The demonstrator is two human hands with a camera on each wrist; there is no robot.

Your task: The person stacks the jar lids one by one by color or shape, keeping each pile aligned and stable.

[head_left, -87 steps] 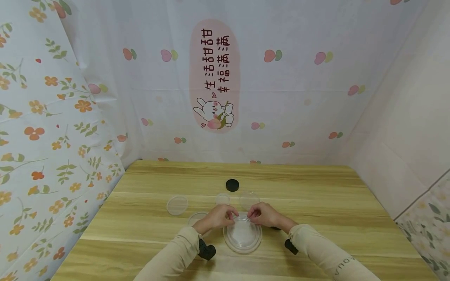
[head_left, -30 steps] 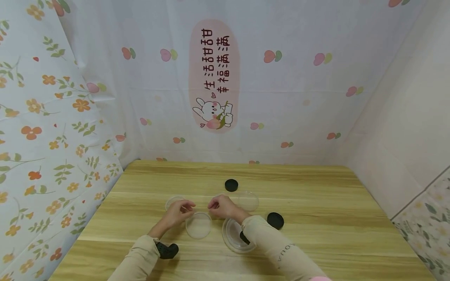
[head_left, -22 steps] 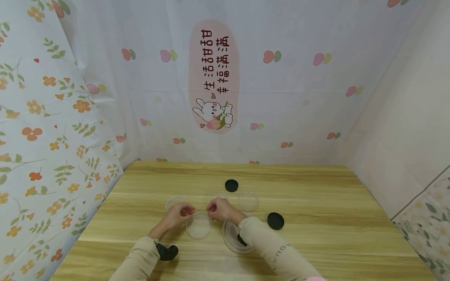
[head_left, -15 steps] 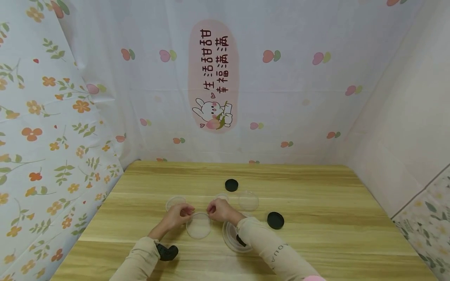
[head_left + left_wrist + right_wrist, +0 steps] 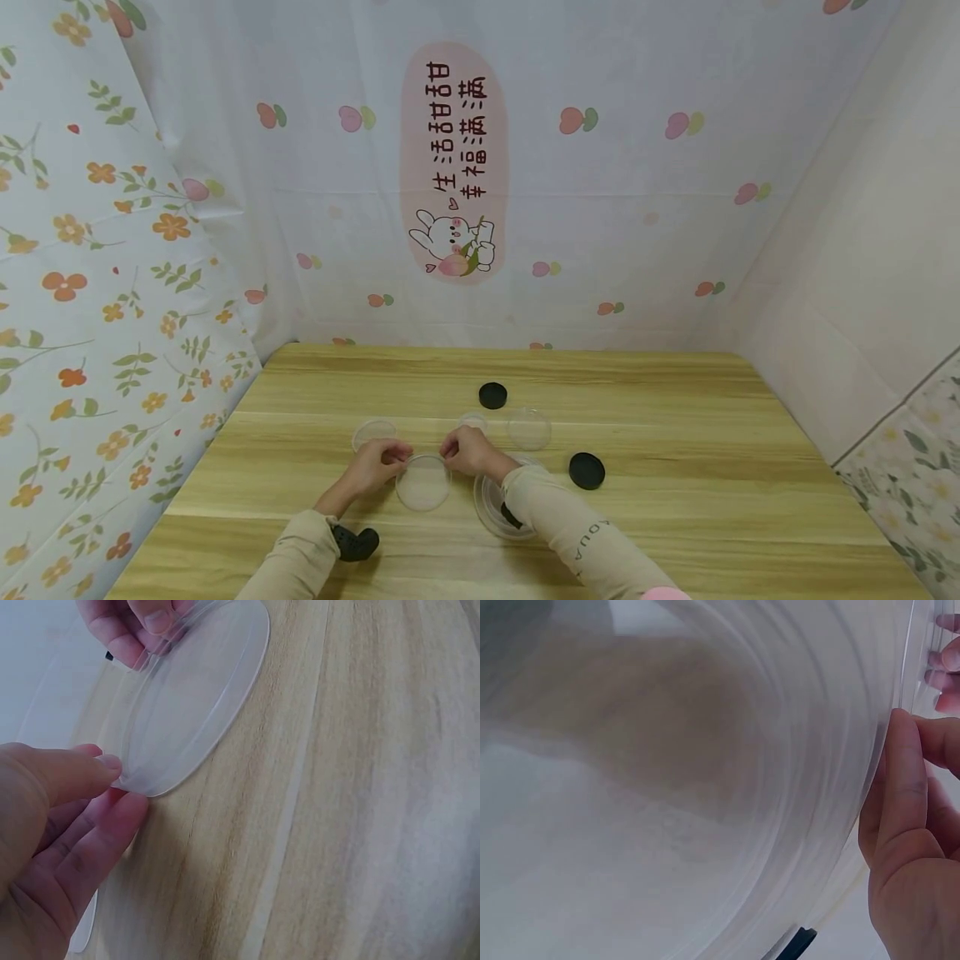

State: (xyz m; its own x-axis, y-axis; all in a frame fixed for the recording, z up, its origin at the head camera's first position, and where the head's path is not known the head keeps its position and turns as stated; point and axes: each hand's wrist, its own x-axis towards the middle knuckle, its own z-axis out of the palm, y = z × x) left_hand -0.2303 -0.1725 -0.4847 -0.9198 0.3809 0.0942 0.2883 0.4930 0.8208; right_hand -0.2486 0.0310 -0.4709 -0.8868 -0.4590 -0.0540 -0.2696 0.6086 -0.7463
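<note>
A clear round plastic lid (image 5: 423, 485) with a raised rim lies left of the middle of the table. My left hand (image 5: 373, 467) pinches its far left edge; in the left wrist view the thumb is on top and the fingers are beneath the lid (image 5: 195, 697). At the far right edge my right hand (image 5: 472, 452) pinches the rim between thumb and fingertips. A stack of clear lids (image 5: 482, 510) sits just to the right, partly covered by my right forearm. That stack (image 5: 802, 772) fills much of the right wrist view, in front of the right hand (image 5: 911, 825).
Other clear round lids lie about: one behind the left hand (image 5: 369, 432), a small one (image 5: 472, 419) behind the right hand, and one (image 5: 529, 429) farther right. Two black round lids (image 5: 492, 395) (image 5: 587, 471) rest on the wooden table (image 5: 675, 467).
Both hands have shifted left from the stack to the single lid and now pinch its rim. Over the last second they have barely moved.
</note>
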